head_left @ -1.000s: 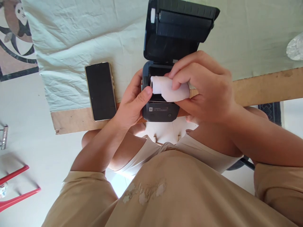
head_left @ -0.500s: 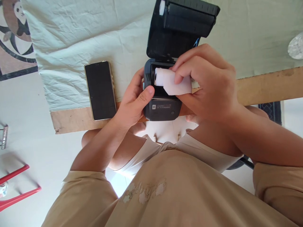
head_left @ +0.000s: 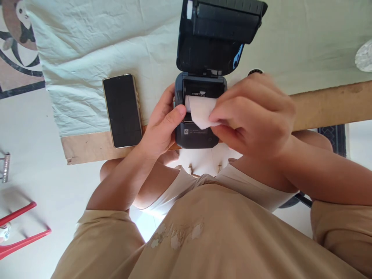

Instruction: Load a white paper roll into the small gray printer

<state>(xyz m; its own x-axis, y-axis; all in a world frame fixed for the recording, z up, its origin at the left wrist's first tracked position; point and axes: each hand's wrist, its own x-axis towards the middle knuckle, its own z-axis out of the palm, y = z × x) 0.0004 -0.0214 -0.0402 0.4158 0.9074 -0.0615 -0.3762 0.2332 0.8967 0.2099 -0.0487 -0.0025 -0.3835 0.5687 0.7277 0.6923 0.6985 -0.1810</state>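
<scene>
A small black label printer (head_left: 195,137) sits at the table's near edge, its hinged lid (head_left: 217,38) swung up and back. My left hand (head_left: 164,124) grips the printer's left side, thumb resting on the rim of the paper bay. With my right hand (head_left: 252,116) I pinch the loose end of a white paper roll (head_left: 202,108) at the printer's right side. The roll lies across the bay, and its free end hangs over the front part of the printer. My right fingers hide the roll's right end.
Left of the printer lies a smartphone (head_left: 123,110), screen dark. A pale green cloth (head_left: 101,38) covers most of the wooden table (head_left: 87,148). A clear glass object (head_left: 364,56) stands at the far right. Behind my right hand a dark round thing (head_left: 255,72) partly shows.
The paper roll has moved toward me in the bay, uncovering printed marks inside. My right hand has shifted slightly down with the paper end. The lid tilts a little further left.
</scene>
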